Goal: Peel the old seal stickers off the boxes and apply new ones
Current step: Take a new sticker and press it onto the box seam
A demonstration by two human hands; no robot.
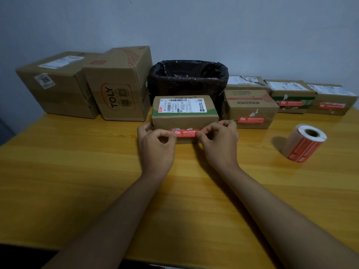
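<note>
Pinching new seal sticker (pixel 186 133) between left hand (pixel 155 142) and right hand (pixel 219 140) against box (pixel 184 118) front, roll (pixel 305 142) at three o'clock; next, pressing flat.

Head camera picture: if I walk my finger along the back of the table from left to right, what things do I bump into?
Plain brown box → TOLY box → black-lined bin → box with a torn seal → green-striped box → last brown box.

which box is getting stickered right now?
The small box with the white shipping label, in front of the black-lined bin. Both hands (left, right) pinch a red seal sticker against its front; other boxes sit untouched.
</note>
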